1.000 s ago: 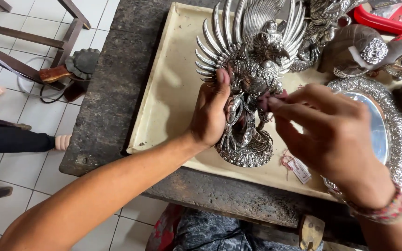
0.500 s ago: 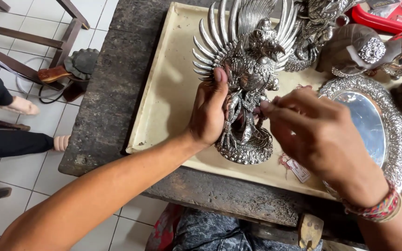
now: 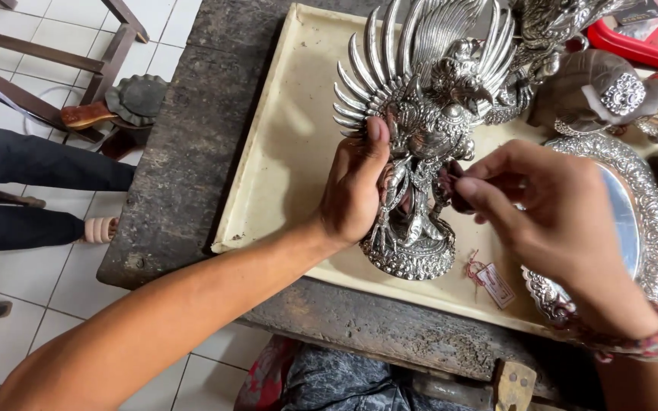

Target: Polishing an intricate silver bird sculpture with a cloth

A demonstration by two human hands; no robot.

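Silver bird statue (image 3: 428,137) stands gripped; red-stringed pale tag (image 3: 494,283) beside its base.

A winged figurine (image 3: 420,152) stands on a tray (image 3: 283,152) atop the counter (image 3: 184,152), a tag (image 3: 494,283) before it and an oval platter (image 3: 641,228) to its right.

A silversmith's workshop or craft stall. A rough dark workbench (image 3: 192,137) on a white tiled floor (image 3: 32,304) bears a cream tray (image 3: 283,129), a winged silver statue (image 3: 428,137), an embossed silver platter (image 3: 641,198) and a price tag (image 3: 494,283).
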